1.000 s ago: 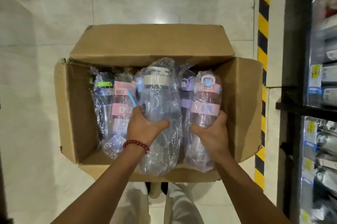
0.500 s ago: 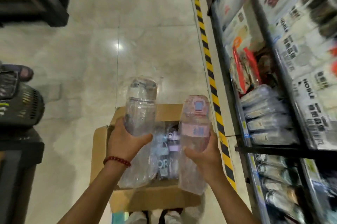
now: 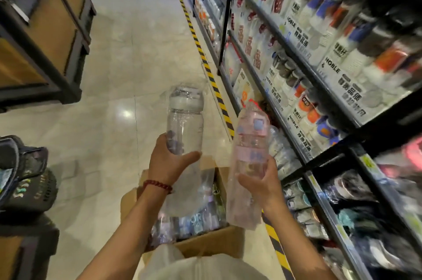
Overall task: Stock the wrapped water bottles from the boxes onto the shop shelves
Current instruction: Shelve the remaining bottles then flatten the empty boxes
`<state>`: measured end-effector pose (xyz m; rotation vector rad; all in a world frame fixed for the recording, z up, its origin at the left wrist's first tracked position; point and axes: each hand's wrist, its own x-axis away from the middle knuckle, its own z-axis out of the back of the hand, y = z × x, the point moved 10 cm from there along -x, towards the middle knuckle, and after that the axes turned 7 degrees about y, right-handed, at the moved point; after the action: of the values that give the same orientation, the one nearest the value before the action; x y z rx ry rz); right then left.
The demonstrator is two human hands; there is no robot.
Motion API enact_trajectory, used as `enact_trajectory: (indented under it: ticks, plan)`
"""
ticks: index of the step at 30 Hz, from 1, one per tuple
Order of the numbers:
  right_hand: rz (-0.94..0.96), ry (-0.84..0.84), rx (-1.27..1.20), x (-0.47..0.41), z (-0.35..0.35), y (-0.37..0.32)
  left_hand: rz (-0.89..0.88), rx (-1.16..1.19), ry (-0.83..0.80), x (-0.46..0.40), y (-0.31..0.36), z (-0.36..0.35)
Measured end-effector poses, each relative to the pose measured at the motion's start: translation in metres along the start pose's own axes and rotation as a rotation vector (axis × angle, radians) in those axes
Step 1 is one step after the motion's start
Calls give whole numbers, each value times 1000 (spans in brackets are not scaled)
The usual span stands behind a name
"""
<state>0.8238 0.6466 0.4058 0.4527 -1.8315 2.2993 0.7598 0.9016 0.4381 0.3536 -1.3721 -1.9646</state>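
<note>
Both bottles are now lifted higher above the cardboard box (image 3: pixel 205 247), where more wrapped bottles (image 3: pixel 196 220) lie: left hand (image 3: pixel 167 163) fingers grasp the clear bottle (image 3: pixel 185 124), right hand (image 3: pixel 262 185) fingers the pink bottle (image 3: pixel 250 145).

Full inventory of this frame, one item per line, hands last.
grey-lid bottle: 1, clear, wrapped, held up left of centre
pink bottle: 1, wrapped, held up nearer the shelves
cardboard box: 1, brown, on floor below the hands, wrapped bottles inside
shop shelves: right side, stocked
hazard stripe: yellow-black, on floor along the shelves
left hand: grips grey-lid bottle, red bead bracelet on wrist
right hand: grips pink bottle
</note>
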Motion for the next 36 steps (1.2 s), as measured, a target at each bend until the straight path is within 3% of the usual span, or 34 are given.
enact_trajectory:
  ticks: [6, 16, 22, 26, 36]
  plan:
    - [3, 152, -98, 70, 30, 11, -54, -18, -152, 35, 5, -5]
    - [-55, 588, -205, 202, 42, 66, -166, -192, -444, 89, -36, -9]
    - [-163, 818, -265, 290, 57, 115, -144, -149, -688, 145, -42, -25]
    - [-162, 960, -308, 340, 83, 131, -111, -161, -826, 191, -44, -53]
    - [-154, 1254, -395, 466, 175, 176, -257, -151, -1113, 363, -12, -129]
